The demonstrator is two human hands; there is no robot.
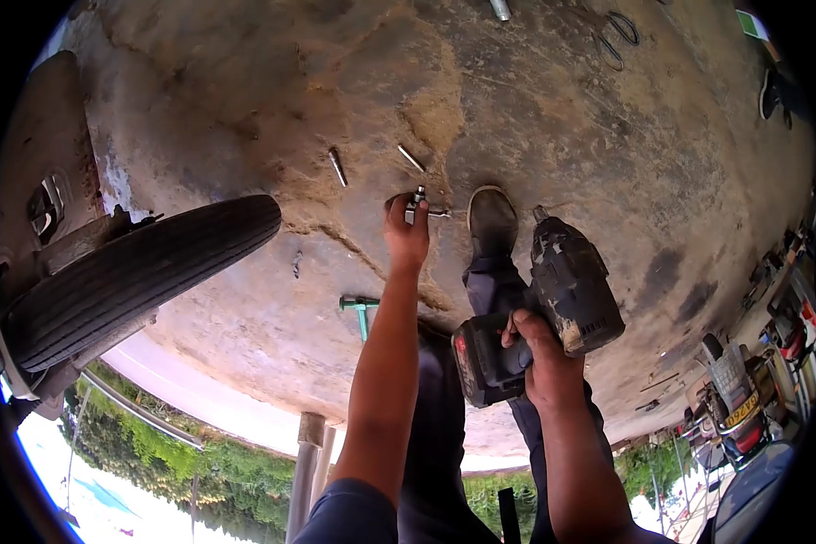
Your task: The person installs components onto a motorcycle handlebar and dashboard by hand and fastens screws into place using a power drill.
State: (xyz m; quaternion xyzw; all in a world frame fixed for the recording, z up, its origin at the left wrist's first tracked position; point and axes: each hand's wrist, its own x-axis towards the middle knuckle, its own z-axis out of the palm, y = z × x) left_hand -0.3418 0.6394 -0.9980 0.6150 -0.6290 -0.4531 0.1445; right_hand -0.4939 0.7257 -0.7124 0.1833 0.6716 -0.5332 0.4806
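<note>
My left hand point(406, 234) is low over the concrete floor, its fingers closed around a small metal socket point(420, 194). A thin metal bar point(439, 214) sticks out to the right beside those fingertips; whether it is joined to the socket I cannot tell. My right hand point(546, 354) grips a worn black cordless impact wrench point(571, 286) by its handle, with the square drive pointing away from me. Its battery point(482, 361) faces left. Just ahead of the left hand lie two slim metal sockets or rods point(337, 168) point(412, 159).
A tyre point(145, 276) mounted on a vehicle stands at left. On the floor are a green-handled tool point(360, 306), a dark twisted piece point(296, 264), a metal tube point(500, 9) and a wire loop point(618, 41). My boot point(492, 220) is between my hands; a motorcycle point(734, 403) is at right.
</note>
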